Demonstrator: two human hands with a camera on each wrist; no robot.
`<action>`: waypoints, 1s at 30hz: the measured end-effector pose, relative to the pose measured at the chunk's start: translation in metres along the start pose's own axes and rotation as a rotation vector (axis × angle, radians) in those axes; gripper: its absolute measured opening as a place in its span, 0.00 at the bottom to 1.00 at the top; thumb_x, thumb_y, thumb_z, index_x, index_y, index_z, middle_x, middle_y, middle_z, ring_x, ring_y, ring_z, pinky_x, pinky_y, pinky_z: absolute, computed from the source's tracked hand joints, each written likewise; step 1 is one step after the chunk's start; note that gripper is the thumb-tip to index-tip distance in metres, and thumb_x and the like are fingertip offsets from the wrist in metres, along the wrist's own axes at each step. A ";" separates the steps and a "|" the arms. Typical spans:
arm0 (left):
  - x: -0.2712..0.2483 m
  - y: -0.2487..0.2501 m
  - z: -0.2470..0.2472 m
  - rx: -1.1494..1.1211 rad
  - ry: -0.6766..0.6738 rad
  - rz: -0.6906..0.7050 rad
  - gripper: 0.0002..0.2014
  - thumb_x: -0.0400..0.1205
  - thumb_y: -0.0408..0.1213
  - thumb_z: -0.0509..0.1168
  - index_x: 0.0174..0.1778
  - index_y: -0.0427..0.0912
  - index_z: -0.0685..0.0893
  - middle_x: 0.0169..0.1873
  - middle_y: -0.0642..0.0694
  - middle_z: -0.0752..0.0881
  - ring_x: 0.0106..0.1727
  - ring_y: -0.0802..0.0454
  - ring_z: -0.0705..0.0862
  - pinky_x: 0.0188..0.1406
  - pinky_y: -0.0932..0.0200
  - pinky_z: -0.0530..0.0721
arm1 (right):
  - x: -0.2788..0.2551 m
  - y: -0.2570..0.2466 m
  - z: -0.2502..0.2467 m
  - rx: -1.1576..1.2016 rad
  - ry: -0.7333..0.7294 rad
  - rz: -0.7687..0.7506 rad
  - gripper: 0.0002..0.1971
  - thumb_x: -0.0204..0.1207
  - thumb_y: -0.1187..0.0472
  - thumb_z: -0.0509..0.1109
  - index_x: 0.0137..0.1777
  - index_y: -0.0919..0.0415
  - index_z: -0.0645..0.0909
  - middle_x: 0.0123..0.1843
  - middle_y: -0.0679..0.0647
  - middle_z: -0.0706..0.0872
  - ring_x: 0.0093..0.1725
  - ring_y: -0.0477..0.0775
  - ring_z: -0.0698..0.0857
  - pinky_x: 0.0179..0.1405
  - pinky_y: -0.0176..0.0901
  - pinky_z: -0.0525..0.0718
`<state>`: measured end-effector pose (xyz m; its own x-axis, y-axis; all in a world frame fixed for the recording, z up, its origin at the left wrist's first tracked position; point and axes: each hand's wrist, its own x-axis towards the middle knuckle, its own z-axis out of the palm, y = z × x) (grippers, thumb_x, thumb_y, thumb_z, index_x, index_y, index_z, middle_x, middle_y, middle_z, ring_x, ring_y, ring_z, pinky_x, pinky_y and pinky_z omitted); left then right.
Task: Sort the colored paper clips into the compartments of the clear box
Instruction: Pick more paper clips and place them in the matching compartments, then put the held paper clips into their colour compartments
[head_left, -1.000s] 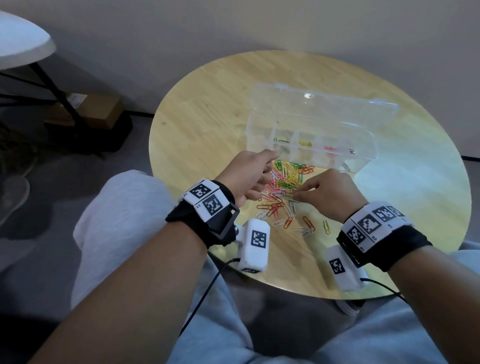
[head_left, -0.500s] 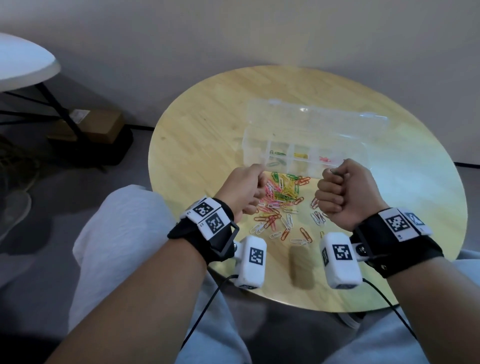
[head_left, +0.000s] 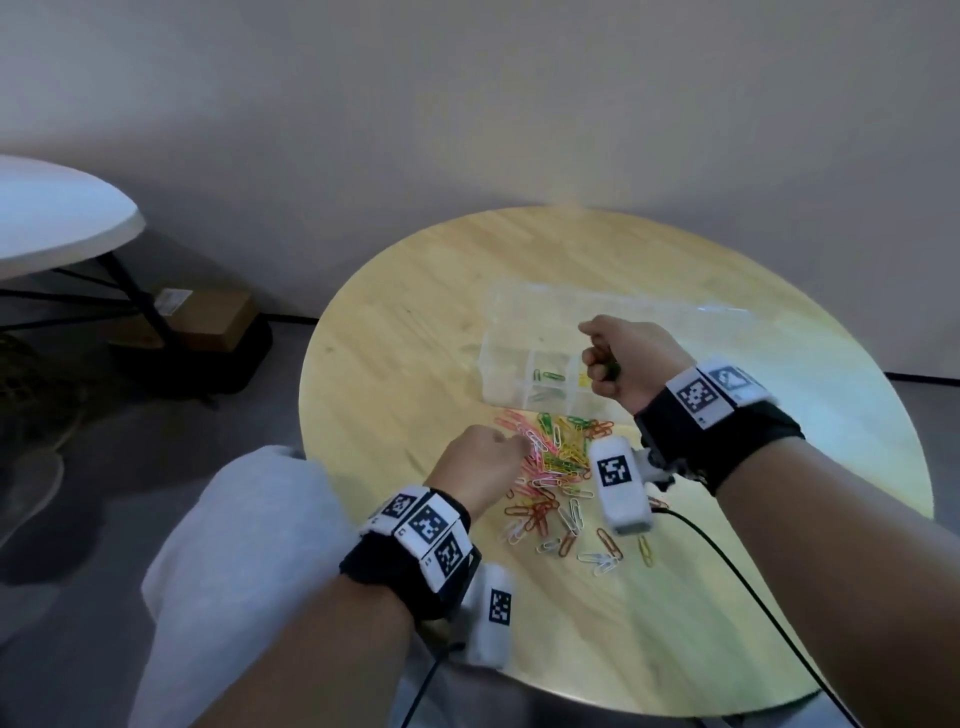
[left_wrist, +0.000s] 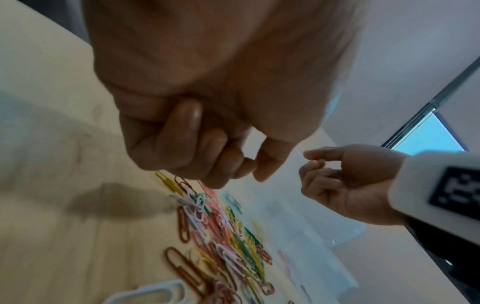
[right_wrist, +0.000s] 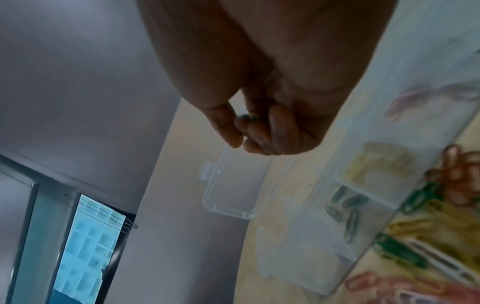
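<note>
Loose pile of colored paper clips (head_left: 558, 467) on the round wooden table (head_left: 405, 332), just in front of the clear box (head_left: 506, 364), whose lid lies open behind it. Green clips (head_left: 548, 375) lie in one compartment; yellow clips (right_wrist: 376, 162) in the next. Right hand (head_left: 631, 364) is raised over the box, fingers (right_wrist: 281, 127) curled around a small green clip (right_wrist: 250, 117). Left hand (head_left: 480, 467) hangs above the pile's near-left edge, fingers (left_wrist: 182, 144) curled; whether they hold a clip cannot be told.
</note>
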<state>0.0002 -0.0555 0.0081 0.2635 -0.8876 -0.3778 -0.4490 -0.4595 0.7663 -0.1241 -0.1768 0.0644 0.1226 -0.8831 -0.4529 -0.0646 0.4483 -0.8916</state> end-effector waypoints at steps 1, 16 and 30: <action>0.000 0.003 -0.001 -0.016 0.016 0.004 0.17 0.84 0.45 0.60 0.31 0.44 0.68 0.25 0.49 0.65 0.25 0.49 0.65 0.29 0.55 0.61 | 0.002 -0.004 0.005 0.003 -0.012 0.019 0.15 0.80 0.62 0.68 0.32 0.59 0.69 0.28 0.56 0.72 0.24 0.52 0.68 0.20 0.40 0.65; 0.058 0.088 -0.028 -0.971 -0.120 -0.171 0.17 0.85 0.41 0.61 0.64 0.32 0.75 0.56 0.37 0.76 0.51 0.42 0.78 0.51 0.54 0.86 | -0.044 0.011 -0.009 0.250 -0.171 -0.058 0.31 0.81 0.39 0.62 0.80 0.52 0.68 0.83 0.62 0.66 0.82 0.56 0.64 0.82 0.54 0.60; 0.010 0.046 -0.022 -0.377 -0.129 0.150 0.07 0.84 0.33 0.63 0.52 0.40 0.86 0.44 0.42 0.90 0.42 0.47 0.88 0.40 0.55 0.86 | -0.092 0.059 -0.093 -0.068 -0.080 -0.110 0.09 0.82 0.61 0.67 0.52 0.65 0.86 0.41 0.60 0.90 0.39 0.60 0.86 0.46 0.52 0.82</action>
<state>0.0006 -0.0853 0.0507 0.0990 -0.9515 -0.2912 -0.1246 -0.3022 0.9451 -0.2314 -0.0822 0.0531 0.2113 -0.9113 -0.3535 -0.1130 0.3365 -0.9349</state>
